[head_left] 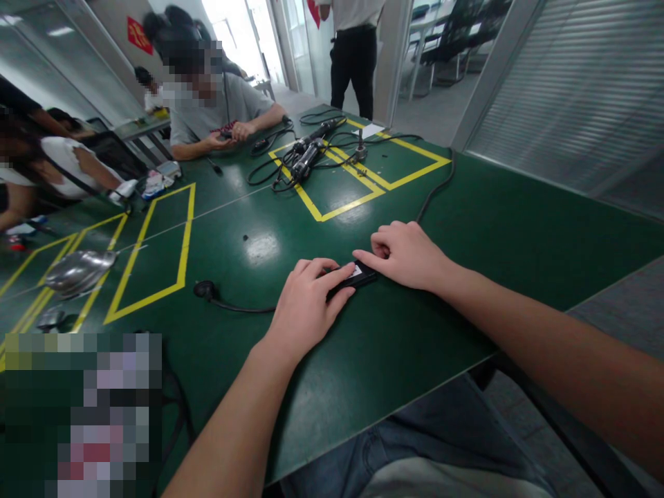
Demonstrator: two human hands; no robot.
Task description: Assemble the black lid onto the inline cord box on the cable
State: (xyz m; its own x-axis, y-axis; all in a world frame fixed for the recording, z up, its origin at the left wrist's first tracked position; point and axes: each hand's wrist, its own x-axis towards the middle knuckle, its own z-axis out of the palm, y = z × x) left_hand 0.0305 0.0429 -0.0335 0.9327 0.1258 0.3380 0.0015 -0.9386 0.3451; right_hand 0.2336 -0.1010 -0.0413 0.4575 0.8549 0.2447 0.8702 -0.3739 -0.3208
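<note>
A black power adapter (367,274) with a white label lies on the green table in front of me. My left hand (311,297) is closed around its left end, thumb on the near side and fingers over the top. The thumb of my right hand (407,254) touches the adapter's right end; its other fingers are curled, and what lies beneath them is partly hidden. From under my left hand a black cord runs left to a plug (206,290). Behind my right hand another black cable (438,190) runs toward the far side of the table.
Yellow tape (187,242) marks rectangles on the green table (519,228). Black tools with cables (308,155) lie farther back. A shiny metal bowl-like part (80,270) stands left. Across the table a person (218,111) handles a small dark object; others sit left, one stands behind.
</note>
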